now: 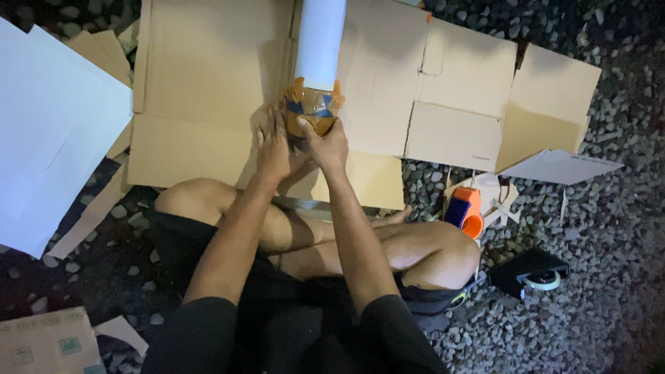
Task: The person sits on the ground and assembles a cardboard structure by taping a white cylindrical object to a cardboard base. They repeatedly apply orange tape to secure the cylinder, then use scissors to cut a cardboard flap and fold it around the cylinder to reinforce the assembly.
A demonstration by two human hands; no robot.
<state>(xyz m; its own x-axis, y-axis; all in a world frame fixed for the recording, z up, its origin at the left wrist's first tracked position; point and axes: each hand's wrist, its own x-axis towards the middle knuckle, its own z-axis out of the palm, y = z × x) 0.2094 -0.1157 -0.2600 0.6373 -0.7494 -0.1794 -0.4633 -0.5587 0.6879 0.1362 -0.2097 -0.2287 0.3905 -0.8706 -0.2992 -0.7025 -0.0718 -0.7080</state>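
On flattened cardboard [208,83], both hands [273,149] gripping taped tube end [312,107], top cropped

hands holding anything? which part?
Both hands, left hand and right hand, grip the white tube at its near end, wrapped in brown tape.

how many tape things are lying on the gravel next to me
2: an orange tape dispenser on the gravel just beyond the knee, and a roll of tape resting on a black case farther out. Others may be hidden under the flattened cardboard.
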